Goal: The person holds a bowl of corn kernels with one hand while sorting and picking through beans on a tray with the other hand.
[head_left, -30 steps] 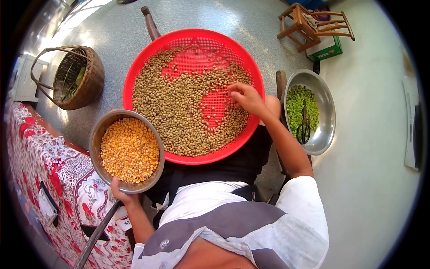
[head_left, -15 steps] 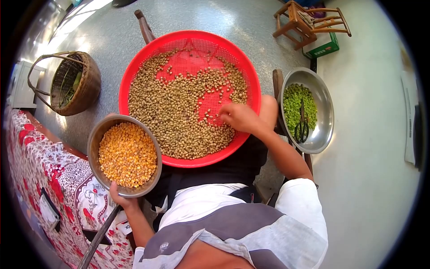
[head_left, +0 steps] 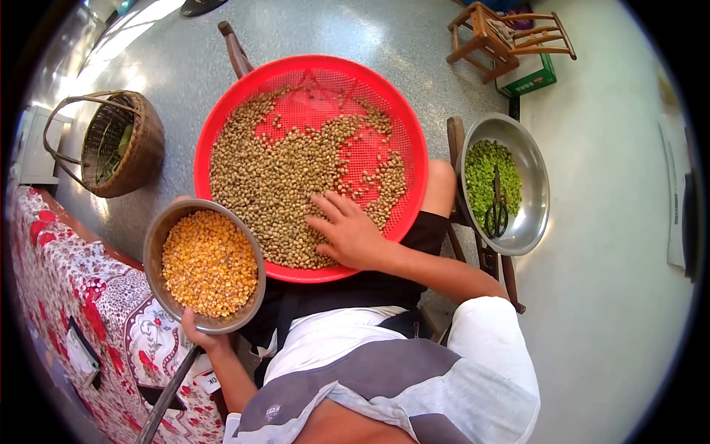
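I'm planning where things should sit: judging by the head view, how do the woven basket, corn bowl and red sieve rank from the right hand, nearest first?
1. Red sieve: directly under the right hand.
2. Corn bowl: left.
3. Woven basket: far left, floor.

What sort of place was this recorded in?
Probably a room in a home: a flowered tablecloth, a small wooden chair and a wicker basket on the speckled floor.
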Tool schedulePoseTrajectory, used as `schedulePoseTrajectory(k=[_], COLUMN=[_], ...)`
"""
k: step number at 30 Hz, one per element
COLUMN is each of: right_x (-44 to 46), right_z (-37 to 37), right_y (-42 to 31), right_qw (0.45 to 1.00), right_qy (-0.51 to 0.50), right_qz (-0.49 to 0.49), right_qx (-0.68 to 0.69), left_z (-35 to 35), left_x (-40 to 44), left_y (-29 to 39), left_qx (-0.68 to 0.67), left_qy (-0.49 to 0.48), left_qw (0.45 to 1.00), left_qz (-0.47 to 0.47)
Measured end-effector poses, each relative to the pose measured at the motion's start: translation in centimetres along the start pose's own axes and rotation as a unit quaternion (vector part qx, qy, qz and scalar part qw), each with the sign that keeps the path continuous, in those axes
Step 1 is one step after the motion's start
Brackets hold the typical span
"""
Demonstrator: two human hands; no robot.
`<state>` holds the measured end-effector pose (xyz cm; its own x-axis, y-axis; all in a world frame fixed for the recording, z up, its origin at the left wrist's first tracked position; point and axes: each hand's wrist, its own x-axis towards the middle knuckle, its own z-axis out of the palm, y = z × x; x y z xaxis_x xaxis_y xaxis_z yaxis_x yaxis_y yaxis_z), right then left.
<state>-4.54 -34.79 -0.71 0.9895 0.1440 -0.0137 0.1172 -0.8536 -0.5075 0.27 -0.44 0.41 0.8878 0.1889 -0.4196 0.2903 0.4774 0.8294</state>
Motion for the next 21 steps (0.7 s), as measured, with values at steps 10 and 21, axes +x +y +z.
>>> schedulePoseTrajectory(k=[10,21], right_x=[-4.1,1.6], right_z=[-2.3,-1.9], right_y=[1.3,5.0], right_qw=[0.988,0.991], right_qy=[-0.118,0.048], right_qz=[0.083,0.121], right_qx=[0.053,0.028], left_z=[-0.4,-0.9], left_x=[0.2,0.2], left_y=[0.1,-0.1], left_qx=[-0.015,-0.022], left_qy=[-0.006,-0.008], left_qw=[1.000,1.000], left_qz=[-0.013,-0.011])
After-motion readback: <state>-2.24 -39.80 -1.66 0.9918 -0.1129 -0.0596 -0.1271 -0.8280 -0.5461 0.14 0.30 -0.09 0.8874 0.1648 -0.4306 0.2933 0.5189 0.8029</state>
